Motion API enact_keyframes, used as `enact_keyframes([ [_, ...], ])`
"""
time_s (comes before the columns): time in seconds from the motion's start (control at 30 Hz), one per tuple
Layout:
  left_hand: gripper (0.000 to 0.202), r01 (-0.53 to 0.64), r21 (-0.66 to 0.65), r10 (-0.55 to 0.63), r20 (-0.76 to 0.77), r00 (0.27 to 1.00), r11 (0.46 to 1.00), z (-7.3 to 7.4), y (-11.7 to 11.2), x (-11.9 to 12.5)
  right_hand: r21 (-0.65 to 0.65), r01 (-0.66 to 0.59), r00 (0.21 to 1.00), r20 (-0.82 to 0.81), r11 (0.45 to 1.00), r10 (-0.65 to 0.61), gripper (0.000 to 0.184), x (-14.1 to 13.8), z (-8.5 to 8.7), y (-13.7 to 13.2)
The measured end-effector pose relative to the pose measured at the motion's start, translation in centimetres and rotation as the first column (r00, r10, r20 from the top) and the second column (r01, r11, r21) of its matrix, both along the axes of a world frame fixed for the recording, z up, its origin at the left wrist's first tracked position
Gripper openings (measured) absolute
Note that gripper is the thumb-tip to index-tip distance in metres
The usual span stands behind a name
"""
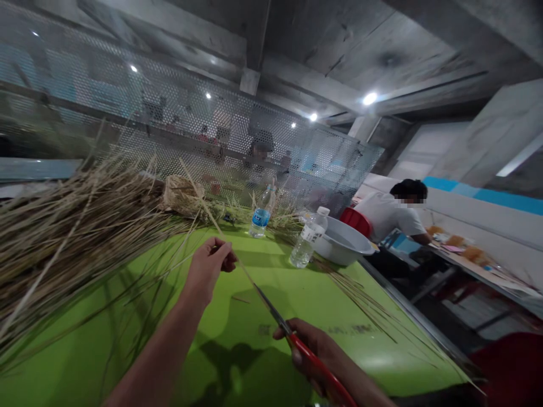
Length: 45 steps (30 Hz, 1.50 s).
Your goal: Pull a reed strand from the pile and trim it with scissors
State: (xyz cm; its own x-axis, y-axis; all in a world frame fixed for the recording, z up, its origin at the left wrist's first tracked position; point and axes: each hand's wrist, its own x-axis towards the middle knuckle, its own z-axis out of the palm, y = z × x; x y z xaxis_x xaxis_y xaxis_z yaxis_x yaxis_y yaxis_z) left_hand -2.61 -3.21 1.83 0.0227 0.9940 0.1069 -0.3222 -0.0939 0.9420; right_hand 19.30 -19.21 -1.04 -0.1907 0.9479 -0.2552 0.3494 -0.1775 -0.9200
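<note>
Trimming seems the step I'm steering: the pale straw stalk [244, 270] slants over the green tabletop [274, 257], pinched by my left hand [212, 257], its near end by the tips of the red-handled scissors [304, 350] my right hand [318, 342] grips. Cutting would call for steady tension and aligned blades. A straw heap [85, 220] lies left.

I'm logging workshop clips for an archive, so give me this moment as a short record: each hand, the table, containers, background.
Left hand: pinches a thin, pale straw stalk
Right hand: holds red-handled metal scissors
Scissor tips: at the stalk's near end; contact unclear
Table: glossy, bright green
Left side: large heap of dry brown stalks
Containers: blue-labelled clear plastic bottle, white-capped clear plastic bottle, round pale-grey basin
Background: white-shirted person leaning forward; perforated screen
</note>
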Motion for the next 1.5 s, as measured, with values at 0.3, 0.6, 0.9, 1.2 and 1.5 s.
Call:
enact_keyframes([
  [0.3,0.025,0.011,-0.014,-0.011,-0.013,1.0,1.0,-0.2,0.0,0.1,-0.05,-0.003,0.999,-0.044,0.999,0.001,0.059,-0.4,1.1,-0.1],
  [0.6,0.026,0.028,-0.03,-0.028,-0.01,1.0,0.999,0.0,-0.3,0.4,-0.042,0.006,0.999,-0.047,0.999,-0.008,0.054,-0.6,0.8,0.1],
  [0.9,0.026,0.038,-0.036,-0.038,-0.001,0.999,0.999,0.0,-0.5,0.3,-0.028,-0.018,1.0,0.012,0.999,0.019,0.064,-0.2,0.3,0.5],
  [1.2,0.029,0.034,-0.021,-0.033,0.045,0.998,0.999,-0.1,-0.1,0.0,0.004,-0.017,1.0,-0.022,1.0,0.017,0.066,-0.4,-0.1,0.5],
  [1.5,0.028,0.026,0.003,-0.026,0.013,1.0,1.0,-0.2,0.2,-0.2,-0.028,-0.029,0.999,-0.046,0.999,0.028,0.061,-0.4,0.4,0.0],
])
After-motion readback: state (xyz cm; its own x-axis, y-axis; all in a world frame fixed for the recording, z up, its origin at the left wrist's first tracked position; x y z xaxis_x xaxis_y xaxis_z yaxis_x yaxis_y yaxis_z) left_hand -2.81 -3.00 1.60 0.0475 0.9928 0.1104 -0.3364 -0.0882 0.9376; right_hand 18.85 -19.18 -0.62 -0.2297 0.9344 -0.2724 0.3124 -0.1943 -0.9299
